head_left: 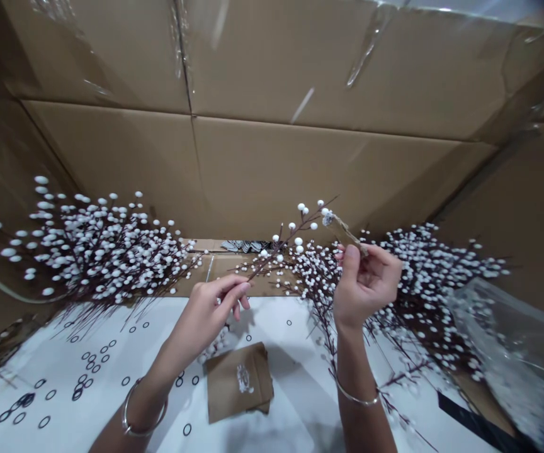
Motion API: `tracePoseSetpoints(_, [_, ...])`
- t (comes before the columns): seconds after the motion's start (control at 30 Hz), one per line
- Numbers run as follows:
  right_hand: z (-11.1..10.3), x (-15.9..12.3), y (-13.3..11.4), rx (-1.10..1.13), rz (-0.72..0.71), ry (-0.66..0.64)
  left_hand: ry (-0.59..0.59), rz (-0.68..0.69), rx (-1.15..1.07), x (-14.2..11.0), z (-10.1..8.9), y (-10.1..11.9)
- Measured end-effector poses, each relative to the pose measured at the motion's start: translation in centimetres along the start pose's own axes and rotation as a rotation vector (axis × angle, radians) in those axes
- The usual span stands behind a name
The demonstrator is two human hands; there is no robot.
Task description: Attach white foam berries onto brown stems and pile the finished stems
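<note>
A thin dark branch studded with white berries spans the gap between my hands. My left hand pinches its lower end between fingertips and thumb. My right hand grips a pale tan wrapped stem that joins the branch's upper end. A large bundle of the same berry branches lies beyond my left hand, and another spreads past my right hand. Each of my wrists wears a thin metal bangle.
Cardboard walls rise behind the work. Below my hands lies a white sheet printed with black rings, holding a folded kraft-paper piece. A clear plastic bag sits at the right, with a black strip near it.
</note>
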State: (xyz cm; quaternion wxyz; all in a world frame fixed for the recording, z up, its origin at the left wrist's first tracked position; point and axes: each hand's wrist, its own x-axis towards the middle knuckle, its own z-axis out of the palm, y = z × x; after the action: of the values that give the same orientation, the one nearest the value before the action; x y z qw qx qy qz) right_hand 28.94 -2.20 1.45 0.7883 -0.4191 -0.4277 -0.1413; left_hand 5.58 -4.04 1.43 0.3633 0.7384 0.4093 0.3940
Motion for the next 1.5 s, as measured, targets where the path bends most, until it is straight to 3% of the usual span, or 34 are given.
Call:
tracePoseSetpoints(1.3, [-0.26, 0.21, 0.14, -0.021, -0.004, -0.052, 0.030, 0.013, 0.012, -0.17, 0.03, -0.11])
tracePoseSetpoints(1.5, [-0.44, 0.72, 0.46, -0.005, 0.014, -0.003, 0.020, 0.008, 0.004, -0.19, -0.03, -0.14])
